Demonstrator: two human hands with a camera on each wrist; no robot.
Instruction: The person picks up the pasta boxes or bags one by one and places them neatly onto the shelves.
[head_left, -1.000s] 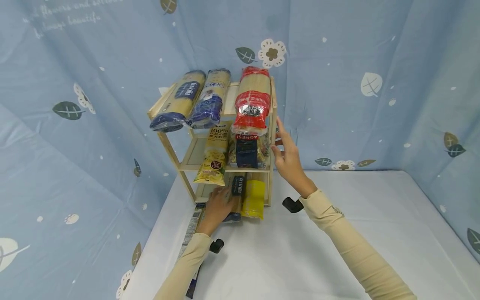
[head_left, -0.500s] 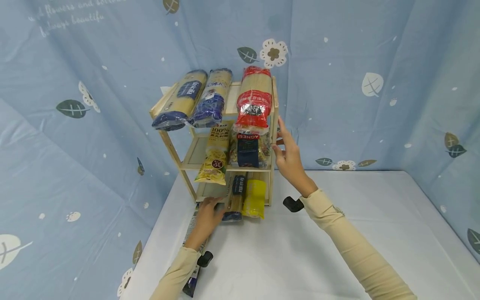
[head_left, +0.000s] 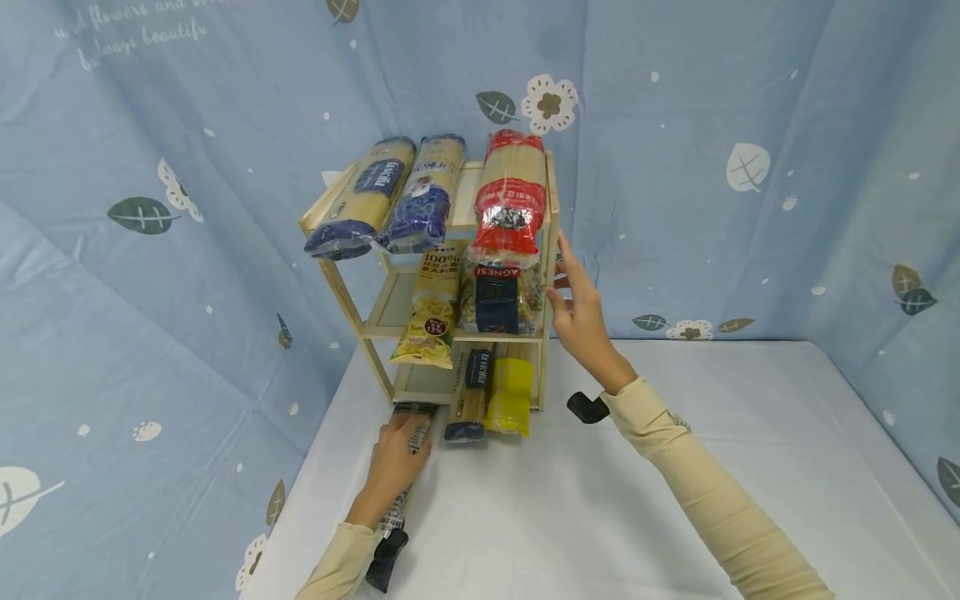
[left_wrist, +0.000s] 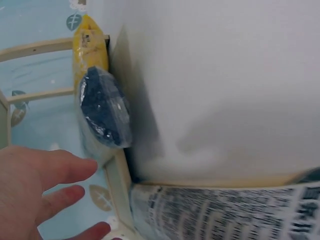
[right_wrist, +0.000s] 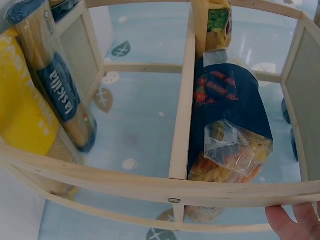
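Observation:
My left hand (head_left: 397, 458) is over a long, narrow pack with dense printed text (head_left: 395, 515) that lies on the table at the rack's front left. In the left wrist view its fingers are spread, with the printed pack (left_wrist: 225, 212) below and to the right. My right hand (head_left: 585, 329) touches the right side of the wooden rack (head_left: 546, 367); the right wrist view has its fingertips (right_wrist: 281, 220) at the rack's side rail. Right of the left hand, on the bottom shelf, lie a blue-labelled spaghetti pack (head_left: 471, 400) and a yellow pack (head_left: 512, 398).
On the middle shelf are a yellow pasta bag (head_left: 426, 321) and a dark-labelled bag of coloured pasta (head_left: 497, 300). Two blue-ended spaghetti packs (head_left: 363, 196) and a red noodle pack (head_left: 510, 196) lie on top. A blue patterned curtain (head_left: 675, 167) hangs behind the white table (head_left: 675, 467).
My left hand has drawn back from the bottom shelf's spaghetti pack and moved left and down over the printed pack on the table. The right hand stays at the rack's side.

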